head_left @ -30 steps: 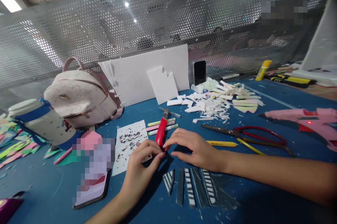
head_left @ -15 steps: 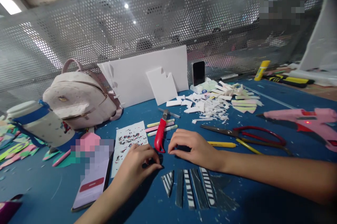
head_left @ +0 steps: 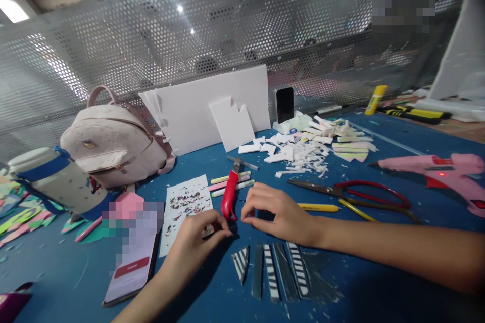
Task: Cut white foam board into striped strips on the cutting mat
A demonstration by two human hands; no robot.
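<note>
My left hand (head_left: 202, 237) is over the blue tabletop, thumb and index finger pinched together; anything between the tips is too small to make out. Facing it, my right hand (head_left: 278, 212) has its fingers curled down to the thumb, and I cannot make out anything in them either. A red-handled knife (head_left: 230, 194) lies just beyond, between both hands. Below them several dark strips (head_left: 258, 271) lie side by side, and a black-and-white striped strip (head_left: 272, 272) is among them. A striped triangular piece (head_left: 241, 263) sits at their left end. Beside my left hand is a speckled white sheet (head_left: 185, 199).
Scissors (head_left: 341, 190), a yellow pen (head_left: 318, 207) and a pink glue gun (head_left: 435, 169) lie to the right. White scraps (head_left: 295, 151) are heaped behind. A phone (head_left: 134, 262), a bottle (head_left: 56, 181) and a backpack (head_left: 113, 141) are on the left. White boards (head_left: 189, 116) stand at the back.
The fingers of my left hand have drawn in slightly, bringing thumb and index tips together. My right hand stays almost still. The view has shifted a little.
</note>
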